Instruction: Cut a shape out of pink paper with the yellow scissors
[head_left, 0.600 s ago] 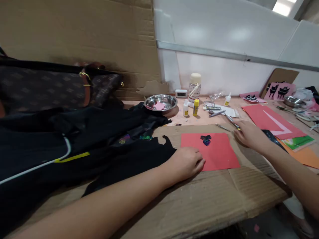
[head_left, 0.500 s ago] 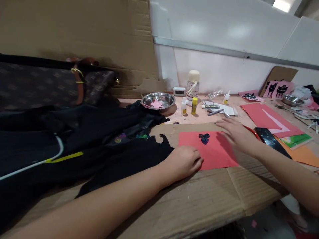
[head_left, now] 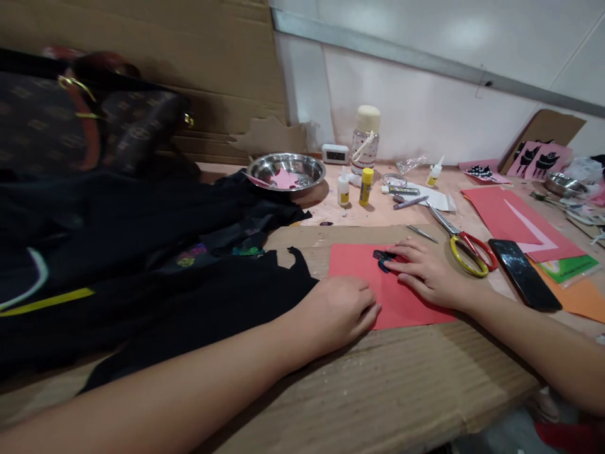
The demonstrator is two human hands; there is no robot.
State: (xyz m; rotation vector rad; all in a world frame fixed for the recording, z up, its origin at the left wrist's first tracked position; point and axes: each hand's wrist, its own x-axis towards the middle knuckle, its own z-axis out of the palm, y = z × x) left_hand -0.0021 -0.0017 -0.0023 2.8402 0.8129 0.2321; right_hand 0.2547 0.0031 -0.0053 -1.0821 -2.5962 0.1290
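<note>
A red paper sheet [head_left: 359,268] lies on the cardboard work surface [head_left: 378,384]. My left hand [head_left: 338,312] rests loosely curled on the sheet's near left corner, holding nothing. My right hand [head_left: 428,274] lies flat on the sheet, fingers stretched toward a small dark glittery cut-out [head_left: 382,258], its fingertips touching it. Part of the cut-out is hidden under those fingers.
Scissors with red and yellow handles [head_left: 466,249] and a black phone [head_left: 524,272] lie right of the sheet. A steel bowl [head_left: 286,170], glue bottles [head_left: 365,186], a jar [head_left: 365,142] and more red paper [head_left: 508,221] sit behind. Black cloth [head_left: 155,265] and a bag [head_left: 70,120] fill the left.
My right hand has left the scissors and moved left onto the red sheet, to the dark cut-out. The scissors now lie on the table. My left hand has stayed put.
</note>
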